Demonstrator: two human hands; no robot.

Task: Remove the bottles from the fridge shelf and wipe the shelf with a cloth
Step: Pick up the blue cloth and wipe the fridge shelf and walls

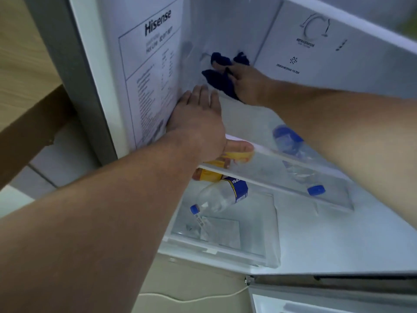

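Observation:
My right hand (247, 84) presses a dark blue cloth (222, 81) against the back left of the glass fridge shelf (293, 175). My left hand (198, 120) grips the shelf's front left edge, palm on top and thumb along the white rim. Through the glass, on the level below, lies a clear bottle with a blue cap (295, 159). Another clear bottle with a blue label and blue cap (222, 195) lies on its side lower down, beside a yellow item (209, 175) that is partly hidden by my left hand.
The fridge's left wall carries a large Hisense label (153, 71). The back panel has a control dial (314, 28). A clear drawer (225, 236) sits at the bottom. A wooden board (33, 123) stands left of the fridge, and a white cable (191, 298) lies on the floor.

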